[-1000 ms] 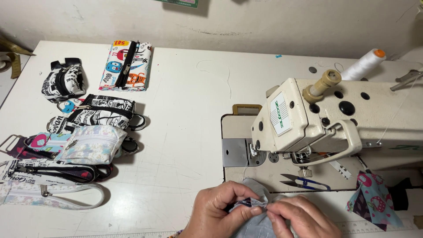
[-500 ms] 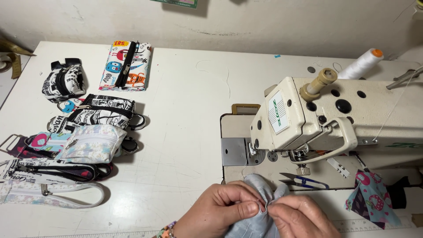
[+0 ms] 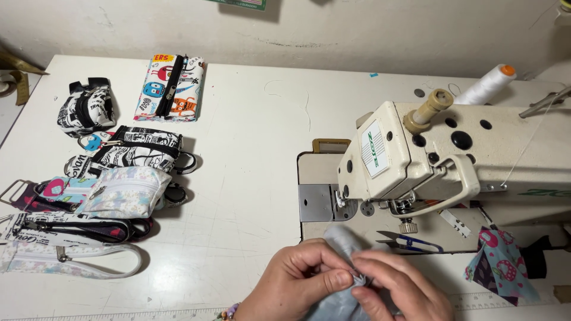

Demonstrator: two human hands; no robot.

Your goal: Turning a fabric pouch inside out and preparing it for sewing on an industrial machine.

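The left hand (image 3: 300,279) and the right hand (image 3: 398,294) meet fingertip to fingertip, both pinching a fold of soft grey-blue cloth (image 3: 345,241) between thumb and forefinger; the pinch sits at the middle of the piece, the fabric bunched and creased there; a rounded lobe of it rises above the fingers toward the sewing machine (image 3: 440,154), and the rest hangs below the hands to the lower frame edge, so its long axis runs roughly away from the person toward the machine.

The cloth lies just in front of the machine's needle end, on the pale bed near the metal needle plate (image 3: 315,203); the machine is cream, boxy and hard-edged, with a looped handle; a small pair of blue-handled thread snips (image 3: 407,242) lies on the bed just under the machine head, right of the hands; a white cone of thread (image 3: 485,86) stands behind the machine; a patterned scrap of turquoise and pink fabric (image 3: 499,261) lies below the machine's right part.

Well to the left of the machine, on the white table (image 3: 250,137), lie printed zip pouches (image 3: 122,172) in a loose column; a flat monster-print pouch (image 3: 172,88) lies farthest back; patterned straps (image 3: 65,244) with metal clips lie nearest the front edge.
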